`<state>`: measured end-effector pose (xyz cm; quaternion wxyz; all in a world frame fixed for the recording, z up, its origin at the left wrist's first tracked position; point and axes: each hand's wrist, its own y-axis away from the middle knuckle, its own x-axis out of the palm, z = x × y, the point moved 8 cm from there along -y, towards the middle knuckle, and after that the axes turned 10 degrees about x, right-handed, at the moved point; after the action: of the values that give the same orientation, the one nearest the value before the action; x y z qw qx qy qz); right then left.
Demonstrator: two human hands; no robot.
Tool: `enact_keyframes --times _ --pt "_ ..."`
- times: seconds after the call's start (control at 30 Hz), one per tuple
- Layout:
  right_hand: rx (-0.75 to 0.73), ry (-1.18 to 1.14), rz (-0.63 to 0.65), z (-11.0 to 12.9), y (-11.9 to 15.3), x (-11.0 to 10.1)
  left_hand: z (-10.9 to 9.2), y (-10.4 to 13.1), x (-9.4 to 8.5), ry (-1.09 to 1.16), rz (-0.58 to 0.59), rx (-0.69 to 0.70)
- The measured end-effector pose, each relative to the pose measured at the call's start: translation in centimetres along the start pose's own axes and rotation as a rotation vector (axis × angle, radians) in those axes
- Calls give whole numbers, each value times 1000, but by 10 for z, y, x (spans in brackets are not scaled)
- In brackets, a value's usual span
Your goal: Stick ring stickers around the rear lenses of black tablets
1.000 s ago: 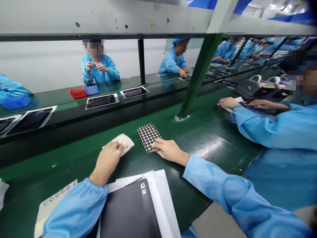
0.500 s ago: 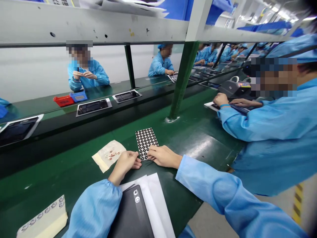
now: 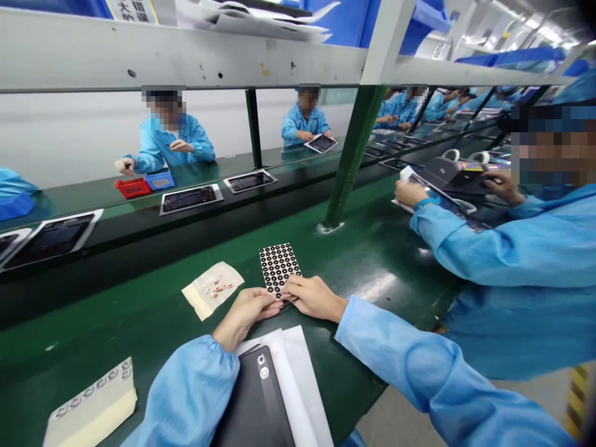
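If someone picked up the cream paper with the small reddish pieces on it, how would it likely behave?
The cream paper would probably flex, since it looks thin with uneven edges. It is likely light, being just a small sheet. The reddish pieces might slide off if tilted, though I can't tell whether they are stuck down.

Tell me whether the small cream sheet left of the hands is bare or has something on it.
Not bare: small reddish pieces lie scattered on the cream sheet.
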<state>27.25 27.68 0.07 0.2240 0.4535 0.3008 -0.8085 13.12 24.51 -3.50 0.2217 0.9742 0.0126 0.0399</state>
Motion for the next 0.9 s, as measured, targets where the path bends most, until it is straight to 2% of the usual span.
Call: enact_keyframes --times 0.2,0.37,0.53,0.63,0.77,0.83,0.9 --pt "91 -120 -78 2 -9 -9 8 -3 0 35 -12 66" --pt "238 -74 -7 3 -12 -9 8 -3 3 24 -14 124" --pt "263 -43 14 11 -12 -4 6 -1 5 -16 -16 141" --pt "330 -13 -51 6 -15 -11 5 1 7 -64 -16 145" --pt "446 2 -227 -4 -13 -41 -5 9 6 -157 -9 172" --pt "388 -42 -250 10 -1 -47 -15 22 -5 -221 -22 210" --pt "189 -125 -185 41 18 -41 -25 45 -25 -289 -78 269"
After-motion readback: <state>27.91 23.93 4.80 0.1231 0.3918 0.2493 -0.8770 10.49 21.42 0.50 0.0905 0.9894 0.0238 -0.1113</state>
